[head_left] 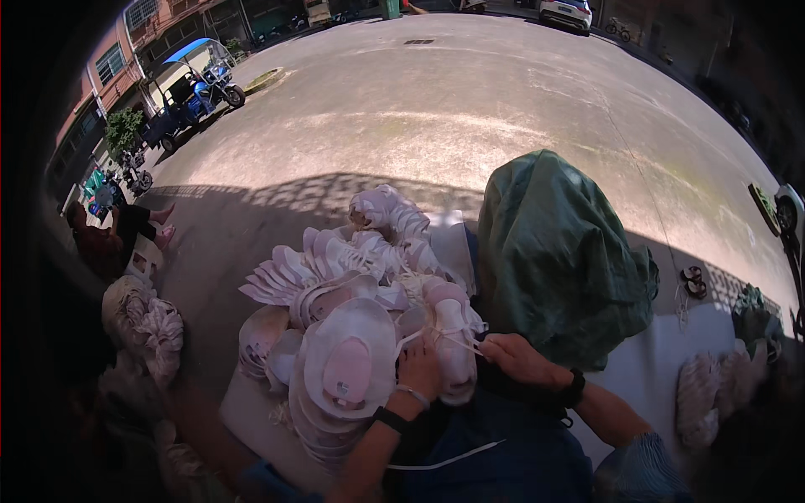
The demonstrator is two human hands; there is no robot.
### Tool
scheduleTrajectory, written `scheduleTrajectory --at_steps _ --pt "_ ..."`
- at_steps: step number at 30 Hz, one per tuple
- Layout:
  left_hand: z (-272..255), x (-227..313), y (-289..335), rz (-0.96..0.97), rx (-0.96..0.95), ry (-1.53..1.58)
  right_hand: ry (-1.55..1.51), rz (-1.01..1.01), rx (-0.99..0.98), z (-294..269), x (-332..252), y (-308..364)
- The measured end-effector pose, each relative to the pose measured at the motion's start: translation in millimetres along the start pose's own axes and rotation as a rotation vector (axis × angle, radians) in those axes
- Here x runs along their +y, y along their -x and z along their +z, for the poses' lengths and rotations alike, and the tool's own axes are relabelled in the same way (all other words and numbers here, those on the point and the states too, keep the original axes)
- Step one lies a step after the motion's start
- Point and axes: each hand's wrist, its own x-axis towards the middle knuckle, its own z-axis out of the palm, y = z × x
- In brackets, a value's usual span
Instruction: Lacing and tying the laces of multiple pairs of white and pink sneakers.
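Lace (463, 340) crosses a pale upper (451, 312) in front of you, pinched in your right hand (513, 359); your left hand (419, 369), fingers bent, lies at the upper's left side, its grip unclear. Stacked pieces (348, 369) sit left, a green bag (562, 251) right.

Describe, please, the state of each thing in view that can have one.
White-pink shoe upper: upright, lace threaded, not tied
Its white lace: drawn out sideways
Right hand: pinching this lace
Left hand: against the shoe upper, grip unclear
Front shoe uppers: stacked, nested
Loose white lace: lying slightly curved
Green sack: bulging
Blue three-wheeler: upright, canopy overhead
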Motion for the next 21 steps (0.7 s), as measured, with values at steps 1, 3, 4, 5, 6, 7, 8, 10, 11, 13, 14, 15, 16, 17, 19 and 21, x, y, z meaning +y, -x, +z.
scheduleTrajectory --at_steps 1,3,4,5,6,7,8,10,11,13,14,15,16,17,19,21 --pt "-10 6 -4 -0.010 -0.030 -0.043 -0.042 0.042 -0.005 -12 -10 13" --pt "-10 6 -7 0.027 0.098 -0.029 -0.122 0.094 -0.001 -26 -28 41" --pt "-18 11 -10 0.024 0.052 -0.019 -0.143 0.113 0.027 -35 -31 56" --pt "-16 7 -8 0.034 0.071 -0.031 -0.162 0.115 0.047 -42 -35 72" --pt "-13 3 -9 0.051 0.102 -0.047 -0.193 0.154 0.097 -48 -35 87" --pt "-10 2 -7 0.041 0.077 -0.033 -0.221 0.188 0.149 -55 -35 104" --pt "-11 3 -8 0.032 0.085 0.024 -0.404 0.172 0.235 -63 -39 122" --pt "-6 -3 -6 0.051 0.128 0.179 -0.742 0.014 0.399 -87 -42 162" --pt "-8 -1 -3 0.049 0.116 0.187 -0.902 -0.125 0.476 -102 -42 184" --pt "-21 5 -1 0.153 0.169 0.380 -1.022 -0.292 0.501 -120 -46 211" --pt "-21 3 -1 0.147 0.166 0.383 -1.022 -0.285 0.497 -119 -42 210" --pt "-19 2 -1 0.127 0.197 0.443 -0.888 -0.101 0.690 -113 -28 205" --pt "-18 -1 -1 0.106 0.230 0.502 -0.741 0.083 0.871 -107 -14 198" --pt "-20 -2 -1 0.106 0.227 0.507 -0.438 0.197 0.876 -96 0 180" --pt "-25 -5 -3 0.073 0.304 0.497 0.251 0.235 0.744 -73 16 154" --pt "-21 -5 -5 0.087 0.344 0.474 0.363 0.130 0.648 -51 11 124"
